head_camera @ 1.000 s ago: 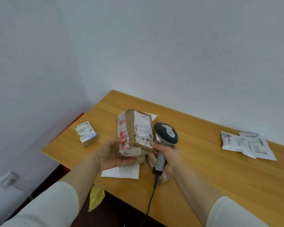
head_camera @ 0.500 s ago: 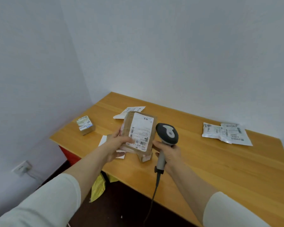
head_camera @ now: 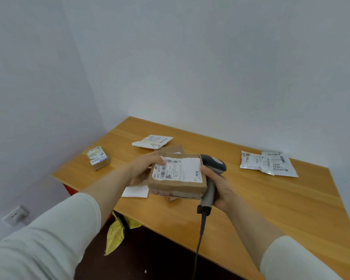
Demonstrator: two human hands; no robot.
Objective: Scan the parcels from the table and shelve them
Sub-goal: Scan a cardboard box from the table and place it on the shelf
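The left hand [head_camera: 143,168] curls its fingers round the left end of the brown parcel [head_camera: 178,179], held label-up above the counter [head_camera: 271,203]. Across the parcel from those fingers, the right hand [head_camera: 220,188] grips the scanner [head_camera: 213,165] by its handle, thumb seemingly touching the parcel's edge.

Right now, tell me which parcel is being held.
The brown paper parcel, gripped by the left hand; all the others lie on the table.
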